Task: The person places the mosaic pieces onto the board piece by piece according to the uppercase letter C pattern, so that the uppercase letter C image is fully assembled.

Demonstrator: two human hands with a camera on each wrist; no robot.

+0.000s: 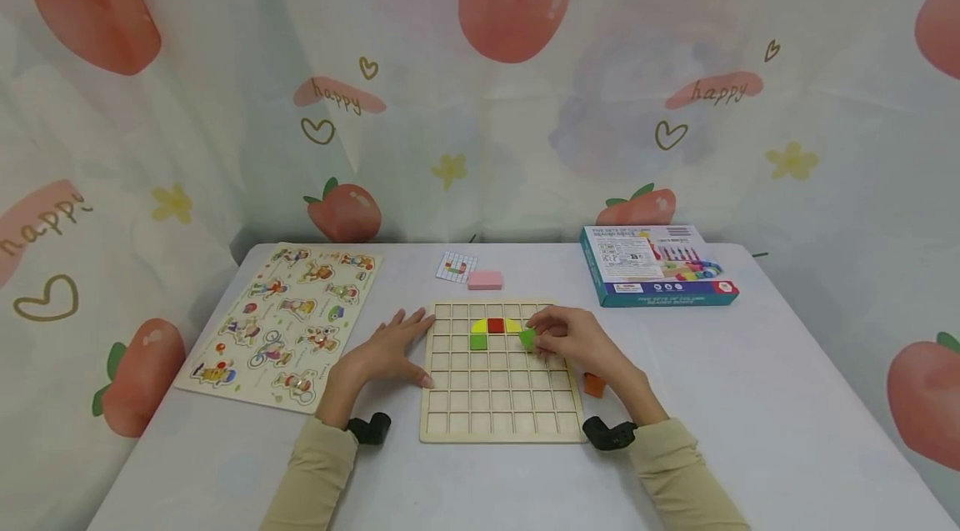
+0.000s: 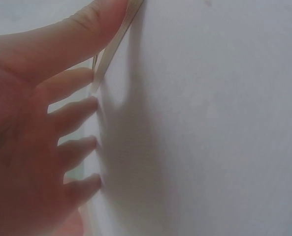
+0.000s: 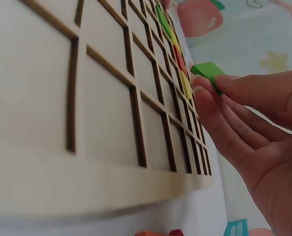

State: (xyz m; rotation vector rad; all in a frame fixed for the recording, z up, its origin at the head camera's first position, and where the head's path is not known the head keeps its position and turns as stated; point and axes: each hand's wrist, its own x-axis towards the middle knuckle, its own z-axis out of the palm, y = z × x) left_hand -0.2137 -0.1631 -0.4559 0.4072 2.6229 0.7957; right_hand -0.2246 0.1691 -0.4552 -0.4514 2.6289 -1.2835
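A wooden grid board point(image 1: 491, 398) lies on the table. In its upper rows sit a red square block point(image 1: 496, 326), a yellow rounded block point(image 1: 478, 327) on its left, another yellow block point(image 1: 513, 326) on its right, and a green square block point(image 1: 478, 342) below the left yellow one. My right hand point(image 1: 577, 339) pinches a green block point(image 3: 208, 70) between thumb and fingers, just above the board near the right yellow block. With fingers spread, my left hand point(image 1: 386, 352) touches the board's left edge; its thumb point(image 2: 101, 24) rests against that edge.
Behind the board lie a small pattern card point(image 1: 456, 267) and a pink block point(image 1: 485, 281). A boxed set point(image 1: 656, 268) stands at the back right. An animal picture board point(image 1: 288, 323) lies at left. Orange block point(image 1: 594, 385) sits beside the grid board, under my right forearm.
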